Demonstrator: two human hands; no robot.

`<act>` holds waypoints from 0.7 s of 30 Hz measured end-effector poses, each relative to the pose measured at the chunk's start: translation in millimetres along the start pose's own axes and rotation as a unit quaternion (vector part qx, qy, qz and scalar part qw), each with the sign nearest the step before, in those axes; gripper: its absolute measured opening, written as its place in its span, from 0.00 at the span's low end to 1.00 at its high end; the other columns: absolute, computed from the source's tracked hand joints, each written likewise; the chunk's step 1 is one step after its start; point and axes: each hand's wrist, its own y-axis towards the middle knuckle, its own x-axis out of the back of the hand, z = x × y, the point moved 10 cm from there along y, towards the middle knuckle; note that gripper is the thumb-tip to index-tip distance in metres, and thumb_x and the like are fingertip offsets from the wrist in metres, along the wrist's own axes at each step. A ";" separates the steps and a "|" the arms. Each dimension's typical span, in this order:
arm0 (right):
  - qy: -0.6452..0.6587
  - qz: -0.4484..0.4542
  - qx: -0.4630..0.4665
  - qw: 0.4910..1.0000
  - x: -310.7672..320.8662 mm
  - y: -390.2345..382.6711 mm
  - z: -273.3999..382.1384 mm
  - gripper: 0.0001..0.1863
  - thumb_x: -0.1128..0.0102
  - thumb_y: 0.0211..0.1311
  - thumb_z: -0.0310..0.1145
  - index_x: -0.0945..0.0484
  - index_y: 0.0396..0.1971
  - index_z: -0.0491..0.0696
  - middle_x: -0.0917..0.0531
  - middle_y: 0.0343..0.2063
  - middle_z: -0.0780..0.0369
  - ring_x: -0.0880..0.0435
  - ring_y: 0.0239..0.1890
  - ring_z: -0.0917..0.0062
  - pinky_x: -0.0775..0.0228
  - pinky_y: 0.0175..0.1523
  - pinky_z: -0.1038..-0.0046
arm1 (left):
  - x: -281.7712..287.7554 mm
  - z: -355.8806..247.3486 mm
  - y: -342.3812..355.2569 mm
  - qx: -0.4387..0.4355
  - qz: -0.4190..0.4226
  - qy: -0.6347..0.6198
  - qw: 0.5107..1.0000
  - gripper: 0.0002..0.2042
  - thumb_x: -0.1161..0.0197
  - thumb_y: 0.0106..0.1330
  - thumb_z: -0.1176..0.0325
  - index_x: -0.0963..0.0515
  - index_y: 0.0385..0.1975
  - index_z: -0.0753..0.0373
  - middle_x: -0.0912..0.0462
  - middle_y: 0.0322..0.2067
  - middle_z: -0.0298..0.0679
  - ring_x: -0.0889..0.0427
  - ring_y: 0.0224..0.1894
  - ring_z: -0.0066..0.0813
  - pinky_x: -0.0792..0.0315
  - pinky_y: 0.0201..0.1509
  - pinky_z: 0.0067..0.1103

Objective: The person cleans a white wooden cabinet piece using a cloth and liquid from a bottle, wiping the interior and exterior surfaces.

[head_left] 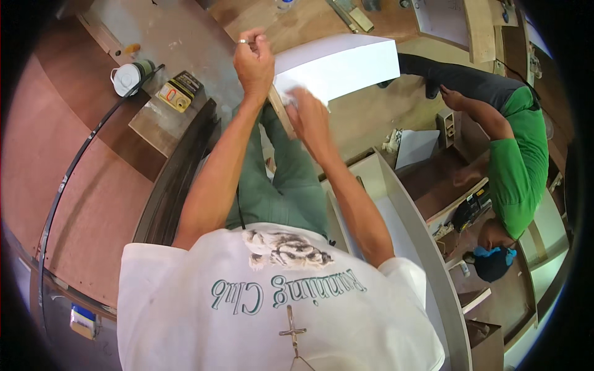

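Observation:
A long white panel [352, 67] lies before me, reaching away to the right, with a bare wooden edge [281, 112] at its near left end. My left hand [252, 67], a ring on one finger, is raised beside the panel's left end. Its fingers are curled closed, and anything inside them is hidden. My right hand [307, 117] is at the panel's near end, by the wooden edge. Motion blur smears its fingers, so I cannot see whether it grips anything. Something whitish and blurred is just beyond its fingertips.
To the right, a co-worker in a green shirt [520, 161] bends over wooden compartments. A white-lidded container [127, 80] and a yellow-and-black package [179, 91] stand left, near a black cable [67, 170]. An open pale box frame [405, 201] lies beside my right arm.

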 end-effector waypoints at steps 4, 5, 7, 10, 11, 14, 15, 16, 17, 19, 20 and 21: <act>0.002 0.032 -0.052 0.998 0.3 -12.1 -14.6 0.13 0.39 0.58 0.26 0.20 0.44 0.44 0.16 0.35 0.49 0.16 0.41 0.51 0.26 0.46 0.52 | 2.8 1.1 -6.4 0.027 0.012 -0.001 1.000 0.07 0.42 0.72 0.71 0.21 0.44 0.67 0.14 0.33 0.41 0.14 0.35 0.31 0.22 0.42 0.26; 0.002 0.023 -0.046 0.999 -0.1 5.4 -13.8 0.13 0.39 0.58 0.26 0.20 0.44 0.44 0.16 0.35 0.49 0.16 0.41 0.51 0.26 0.46 0.52 | -0.6 -1.1 0.3 0.031 0.020 0.017 0.999 0.07 0.43 0.73 0.71 0.22 0.45 0.67 0.13 0.34 0.40 0.12 0.37 0.28 0.22 0.43 0.23; 0.030 -0.147 0.111 0.982 24.3 19.7 10.2 0.11 0.39 0.61 0.30 0.18 0.42 0.44 0.14 0.37 0.50 0.16 0.41 0.50 0.25 0.46 0.53 | -9.6 -1.5 5.6 0.002 0.026 0.022 0.999 0.07 0.43 0.73 0.72 0.22 0.45 0.67 0.14 0.34 0.39 0.12 0.37 0.27 0.21 0.43 0.23; -0.019 0.004 -0.023 1.000 -4.5 53.4 8.6 0.12 0.37 0.58 0.30 0.16 0.42 0.46 0.15 0.39 0.51 0.17 0.43 0.52 0.26 0.48 0.55 | -0.6 8.4 0.8 -0.021 0.026 0.041 0.999 0.07 0.44 0.73 0.72 0.22 0.45 0.67 0.14 0.33 0.39 0.13 0.36 0.26 0.21 0.42 0.23; -0.022 -0.002 -0.024 0.999 -1.5 46.7 0.4 0.12 0.37 0.58 0.30 0.16 0.42 0.46 0.15 0.39 0.51 0.17 0.43 0.52 0.26 0.48 0.55 | -5.4 8.5 1.2 -0.018 0.032 0.041 0.998 0.07 0.44 0.73 0.72 0.22 0.45 0.67 0.14 0.33 0.39 0.13 0.35 0.26 0.21 0.42 0.23; -0.077 -0.022 0.025 0.996 11.0 10.8 -4.3 0.12 0.32 0.53 0.30 0.13 0.38 0.51 0.18 0.40 0.58 0.20 0.44 0.60 0.31 0.48 0.56 | -2.7 5.3 -1.9 -0.006 0.030 0.032 0.999 0.07 0.44 0.74 0.72 0.22 0.45 0.67 0.14 0.34 0.39 0.14 0.35 0.26 0.20 0.42 0.23; -0.075 -0.019 0.029 0.997 9.5 14.0 -0.6 0.12 0.32 0.53 0.30 0.13 0.38 0.51 0.18 0.40 0.58 0.20 0.44 0.60 0.31 0.48 0.56 | 0.1 5.3 -1.0 -0.006 0.025 0.034 0.999 0.07 0.44 0.74 0.72 0.22 0.45 0.67 0.14 0.34 0.39 0.14 0.35 0.26 0.20 0.42 0.23; -0.086 -0.047 0.046 0.994 11.6 18.5 7.1 0.12 0.33 0.53 0.31 0.12 0.39 0.52 0.18 0.40 0.59 0.21 0.45 0.61 0.33 0.50 0.56 | 3.2 4.8 1.1 -0.009 0.019 0.037 0.999 0.08 0.44 0.73 0.72 0.22 0.45 0.67 0.14 0.33 0.39 0.13 0.35 0.26 0.20 0.42 0.23; -0.100 -0.079 0.058 0.990 16.1 22.0 11.0 0.12 0.33 0.53 0.32 0.12 0.39 0.53 0.19 0.40 0.60 0.22 0.46 0.63 0.35 0.51 0.56 | 0.2 2.7 1.5 -0.013 0.018 0.035 0.999 0.08 0.44 0.73 0.71 0.22 0.45 0.67 0.14 0.33 0.40 0.13 0.35 0.26 0.20 0.42 0.23; -0.106 -0.101 0.066 0.987 13.2 37.4 7.1 0.12 0.33 0.54 0.33 0.12 0.40 0.55 0.18 0.40 0.61 0.22 0.47 0.62 0.36 0.53 0.55 | -5.8 1.7 0.3 -0.009 0.024 0.033 0.999 0.08 0.44 0.73 0.71 0.22 0.45 0.67 0.14 0.33 0.39 0.13 0.35 0.26 0.20 0.41 0.23; -0.110 -0.107 0.076 0.985 13.6 44.1 7.6 0.11 0.34 0.55 0.33 0.12 0.40 0.55 0.18 0.40 0.61 0.21 0.47 0.62 0.35 0.53 0.55 | -6.5 2.3 1.3 -0.006 0.028 0.032 0.999 0.08 0.43 0.73 0.71 0.23 0.45 0.67 0.14 0.33 0.39 0.13 0.35 0.26 0.21 0.41 0.23; -0.114 -0.114 0.085 0.983 14.8 47.6 8.1 0.11 0.34 0.56 0.33 0.12 0.40 0.55 0.18 0.40 0.61 0.21 0.47 0.61 0.35 0.53 0.55 | -5.5 2.3 1.2 -0.006 0.027 0.032 0.999 0.08 0.43 0.73 0.71 0.23 0.45 0.67 0.14 0.33 0.39 0.13 0.35 0.26 0.21 0.41 0.23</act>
